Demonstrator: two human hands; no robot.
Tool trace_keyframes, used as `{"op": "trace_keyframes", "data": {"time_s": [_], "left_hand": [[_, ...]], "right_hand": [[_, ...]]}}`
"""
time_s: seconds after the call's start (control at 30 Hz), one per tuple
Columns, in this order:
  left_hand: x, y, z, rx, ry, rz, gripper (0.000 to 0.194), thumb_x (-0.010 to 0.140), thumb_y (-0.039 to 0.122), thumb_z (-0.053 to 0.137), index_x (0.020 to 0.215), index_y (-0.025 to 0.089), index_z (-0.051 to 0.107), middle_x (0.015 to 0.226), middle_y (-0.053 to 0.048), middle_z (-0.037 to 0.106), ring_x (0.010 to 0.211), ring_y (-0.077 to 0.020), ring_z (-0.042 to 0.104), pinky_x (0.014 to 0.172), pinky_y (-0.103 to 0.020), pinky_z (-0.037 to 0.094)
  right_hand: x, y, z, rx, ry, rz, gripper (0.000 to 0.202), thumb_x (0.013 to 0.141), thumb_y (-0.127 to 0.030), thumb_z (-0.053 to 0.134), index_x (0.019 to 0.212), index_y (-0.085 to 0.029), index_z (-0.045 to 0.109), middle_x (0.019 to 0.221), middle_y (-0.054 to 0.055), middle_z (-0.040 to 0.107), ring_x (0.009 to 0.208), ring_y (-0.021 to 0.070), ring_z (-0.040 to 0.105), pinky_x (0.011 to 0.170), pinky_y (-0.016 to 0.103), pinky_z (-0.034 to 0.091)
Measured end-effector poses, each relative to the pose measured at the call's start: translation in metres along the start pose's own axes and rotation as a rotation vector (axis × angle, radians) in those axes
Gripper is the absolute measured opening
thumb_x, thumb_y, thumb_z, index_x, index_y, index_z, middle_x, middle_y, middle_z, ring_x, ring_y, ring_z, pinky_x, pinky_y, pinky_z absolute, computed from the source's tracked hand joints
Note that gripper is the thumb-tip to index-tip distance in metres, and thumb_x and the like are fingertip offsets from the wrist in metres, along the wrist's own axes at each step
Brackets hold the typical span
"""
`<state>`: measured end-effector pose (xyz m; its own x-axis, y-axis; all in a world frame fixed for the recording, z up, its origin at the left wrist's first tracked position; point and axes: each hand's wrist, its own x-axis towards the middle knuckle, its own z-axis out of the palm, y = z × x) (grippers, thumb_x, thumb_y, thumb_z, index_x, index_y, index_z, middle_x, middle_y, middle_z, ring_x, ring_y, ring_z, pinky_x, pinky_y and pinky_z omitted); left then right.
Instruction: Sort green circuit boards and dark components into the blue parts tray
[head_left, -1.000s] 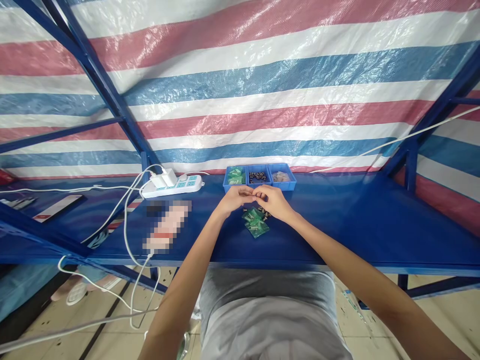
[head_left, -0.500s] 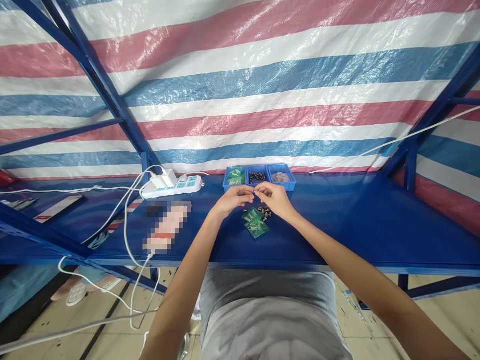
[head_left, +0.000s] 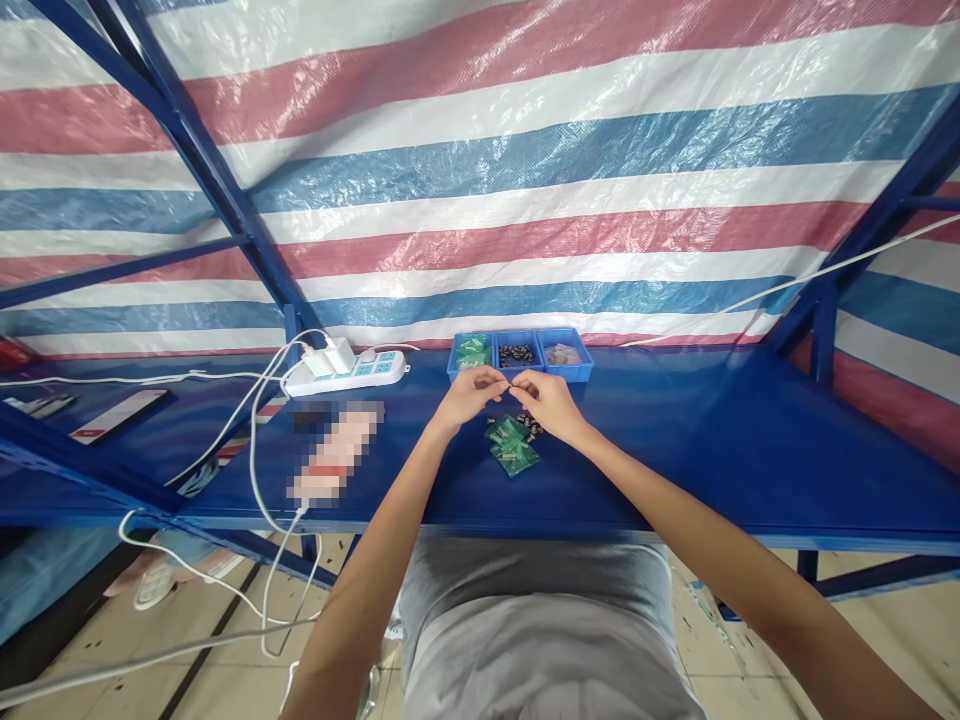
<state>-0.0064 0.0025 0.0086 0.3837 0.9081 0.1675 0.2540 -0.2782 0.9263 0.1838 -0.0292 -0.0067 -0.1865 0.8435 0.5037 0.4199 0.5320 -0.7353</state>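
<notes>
My left hand point(head_left: 471, 396) and my right hand point(head_left: 551, 404) meet fingertip to fingertip, just in front of a row of blue bins. Both are closed in a pinch around something tiny and dark between them, too small to name. On the table below my fingers lie green plastic packets point(head_left: 514, 458) with small parts showing through. Several loose small metal-and-black cylindrical parts point(head_left: 534, 428) are scattered beside them, partly hidden by my right hand.
Behind my hands, the joined blue bins point(head_left: 577, 374) hold green packets, dark small parts and clear whitish pieces. A white power strip point(head_left: 360, 375) with plugs and cables stands to the left, near a blurred-out pinkish object point(head_left: 337, 450). Blue metal posts point(head_left: 225, 190) frame the table point(head_left: 720, 450).
My hands stay together at nearly the same place. The fingers have shifted slightly around the tiny piece. Packets, loose parts and bins have not moved.
</notes>
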Motion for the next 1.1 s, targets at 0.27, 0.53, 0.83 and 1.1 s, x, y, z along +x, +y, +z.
{"op": "trace_keyframes", "data": {"time_s": [0.27, 0.53, 0.83, 1.1], "left_hand": [[0.001, -0.001, 0.003, 0.091, -0.003, 0.129, 0.026, 0.084, 0.037, 0.069, 0.097, 0.015, 0.070, 0.091, -0.006, 0.073, 0.074, -0.0178, 0.070, 0.070, -0.029, 0.052], [-0.003, 0.004, 0.009, 0.220, 0.047, 0.184, 0.026, 0.082, 0.038, 0.071, 0.095, 0.016, 0.070, 0.090, -0.005, 0.073, 0.076, -0.0171, 0.068, 0.072, -0.027, 0.052], [-0.004, 0.002, 0.012, 0.339, 0.003, 0.212, 0.024, 0.090, 0.039, 0.061, 0.097, 0.017, 0.070, 0.084, -0.004, 0.074, 0.075, -0.0190, 0.068, 0.070, -0.028, 0.050], [0.001, -0.006, 0.012, 0.331, -0.022, 0.226, 0.027, 0.094, 0.038, 0.055, 0.100, 0.018, 0.071, 0.083, -0.003, 0.073, 0.073, -0.0187, 0.068, 0.072, -0.029, 0.050]], "right_hand": [[0.000, 0.003, -0.001, 0.115, -0.017, 0.105, 0.019, 0.089, -0.038, 0.062, 0.082, -0.022, 0.067, 0.070, 0.000, 0.069, 0.057, 0.0173, 0.066, 0.060, 0.030, 0.052], [0.000, 0.003, -0.001, 0.110, 0.011, 0.110, 0.029, 0.087, -0.049, 0.066, 0.075, -0.022, 0.064, 0.068, 0.000, 0.068, 0.056, 0.0176, 0.066, 0.058, 0.029, 0.051], [0.001, 0.006, -0.003, 0.063, 0.020, 0.068, 0.018, 0.091, -0.038, 0.057, 0.083, -0.023, 0.062, 0.072, 0.000, 0.067, 0.058, 0.0174, 0.064, 0.058, 0.030, 0.051], [0.002, 0.009, -0.002, -0.020, -0.025, -0.020, 0.016, 0.090, -0.021, 0.049, 0.099, -0.023, 0.062, 0.080, 0.001, 0.068, 0.062, 0.0167, 0.066, 0.063, 0.028, 0.049]]}}
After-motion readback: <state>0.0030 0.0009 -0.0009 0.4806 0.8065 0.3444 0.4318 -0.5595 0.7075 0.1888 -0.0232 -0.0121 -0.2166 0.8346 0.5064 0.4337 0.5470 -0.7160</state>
